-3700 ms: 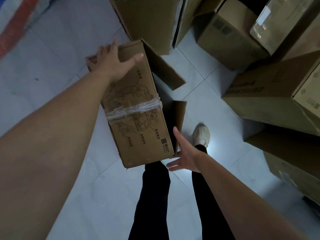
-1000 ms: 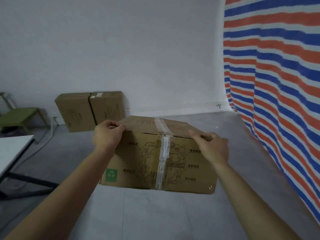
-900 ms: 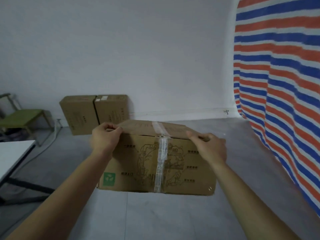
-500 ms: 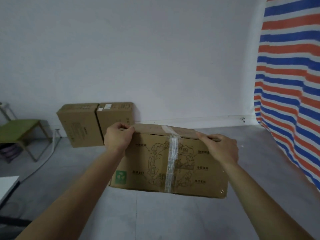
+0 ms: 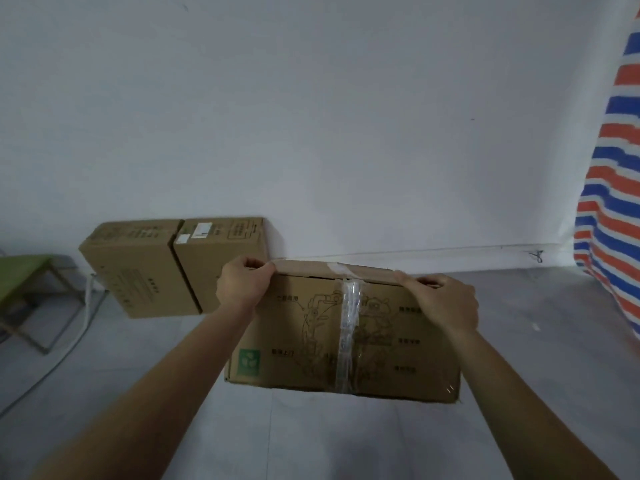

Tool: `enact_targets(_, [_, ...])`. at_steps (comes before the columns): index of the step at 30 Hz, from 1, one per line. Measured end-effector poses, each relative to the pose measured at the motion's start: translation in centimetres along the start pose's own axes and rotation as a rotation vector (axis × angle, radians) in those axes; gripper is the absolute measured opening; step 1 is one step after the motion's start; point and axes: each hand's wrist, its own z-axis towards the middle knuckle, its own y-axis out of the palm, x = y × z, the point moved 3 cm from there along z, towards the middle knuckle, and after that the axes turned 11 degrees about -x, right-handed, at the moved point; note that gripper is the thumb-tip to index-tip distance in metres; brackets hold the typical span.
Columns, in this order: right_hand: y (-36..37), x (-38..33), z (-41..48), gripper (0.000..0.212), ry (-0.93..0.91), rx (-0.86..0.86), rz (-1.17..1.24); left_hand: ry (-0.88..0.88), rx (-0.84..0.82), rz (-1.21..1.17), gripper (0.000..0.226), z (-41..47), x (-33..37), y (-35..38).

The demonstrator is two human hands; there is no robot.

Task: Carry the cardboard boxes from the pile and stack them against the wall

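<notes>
The wall (image 5: 311, 133) is ahead; your left hand (image 5: 242, 285) and right hand (image 5: 446, 303) grip the box (image 5: 346, 334). Set it flush beside the two boxes (image 5: 173, 268).

The far-left box (image 5: 135, 271) sits beside the second box (image 5: 225, 268), both against the wall (image 5: 311, 133). The carried box (image 5: 346, 334) lies nearer, right of them.

green stool (image 5: 21, 276) far left | white cable (image 5: 88, 306) beside it on floor (image 5: 346, 441) | striped tarp (image 5: 616, 209) right
</notes>
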Motion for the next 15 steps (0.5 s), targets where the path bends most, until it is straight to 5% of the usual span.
enact_targets(6, [6.1, -5.3, 14.6, 0.091, 0.029, -0.075, -0.077, -0.089, 0.001, -0.032, 0.019, 14.7, -1.0, 0.5])
enact_targets(15, [14.8, -10.3, 32.7, 0.072, 0.109, -0.129, -0.163, -0.149, -0.188, -0.007, 0.019, 36.4, -2.6, 3.9])
